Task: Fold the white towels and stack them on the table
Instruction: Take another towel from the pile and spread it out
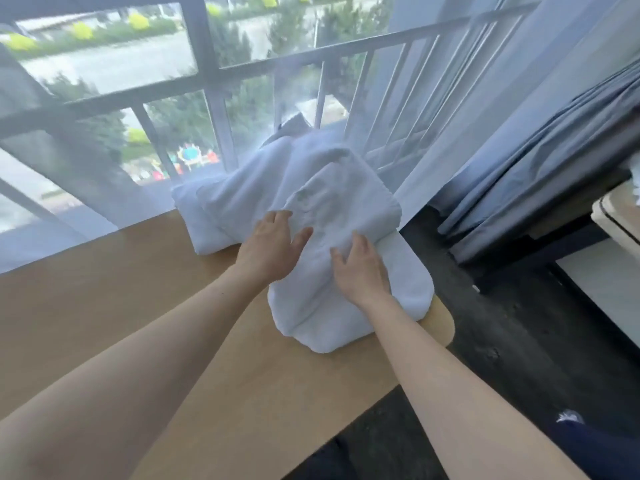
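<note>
A folded white towel [311, 306] lies at the right end of the wooden table [138, 323], its near corner close to the table's rounded edge. Behind it a heap of more white towels [277, 178] rests against the sheer curtain. My left hand [273, 247] lies flat on the front towel with its fingers spread. My right hand [360, 268] presses on the same towel just to the right, fingers slightly bent over a fold. Which layers belong to which towel is hard to tell.
A sheer white curtain [104, 188] and a window with a metal railing [346, 53] stand right behind the table. Grey-blue drapes [540, 161] hang at the right. Dark floor [519, 341] lies to the right of the table, and a pale furniture edge [616, 216] shows at far right.
</note>
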{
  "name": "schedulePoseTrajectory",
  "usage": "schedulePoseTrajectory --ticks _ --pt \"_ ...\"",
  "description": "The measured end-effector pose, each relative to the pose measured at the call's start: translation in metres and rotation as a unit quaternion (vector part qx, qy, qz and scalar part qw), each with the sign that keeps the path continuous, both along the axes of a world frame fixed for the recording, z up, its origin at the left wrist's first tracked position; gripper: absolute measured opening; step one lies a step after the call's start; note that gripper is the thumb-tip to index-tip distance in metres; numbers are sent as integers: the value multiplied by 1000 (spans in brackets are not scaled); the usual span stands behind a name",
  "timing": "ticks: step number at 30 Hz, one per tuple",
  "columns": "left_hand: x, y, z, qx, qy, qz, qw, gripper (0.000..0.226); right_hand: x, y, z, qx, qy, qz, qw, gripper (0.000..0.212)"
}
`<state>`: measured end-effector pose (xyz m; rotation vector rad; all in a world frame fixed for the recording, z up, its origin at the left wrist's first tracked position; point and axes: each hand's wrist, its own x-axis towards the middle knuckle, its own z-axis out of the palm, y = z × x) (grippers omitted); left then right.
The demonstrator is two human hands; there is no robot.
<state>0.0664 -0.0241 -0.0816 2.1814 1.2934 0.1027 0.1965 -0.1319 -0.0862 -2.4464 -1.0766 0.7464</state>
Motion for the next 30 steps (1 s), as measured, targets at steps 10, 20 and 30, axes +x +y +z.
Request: schedulePoseTrajectory --ticks 10,20,30 --pt "93 37 -37 107 117 125 979 61 63 60 -35 12 131 -154 979 43" --pt "90 23 -50 133 60 87 986 65 50 86 -38 42 107 -137 984 43" --pt "51 31 20 89 -76 142 983 44 15 72 34 330 -28 -87 939 39"
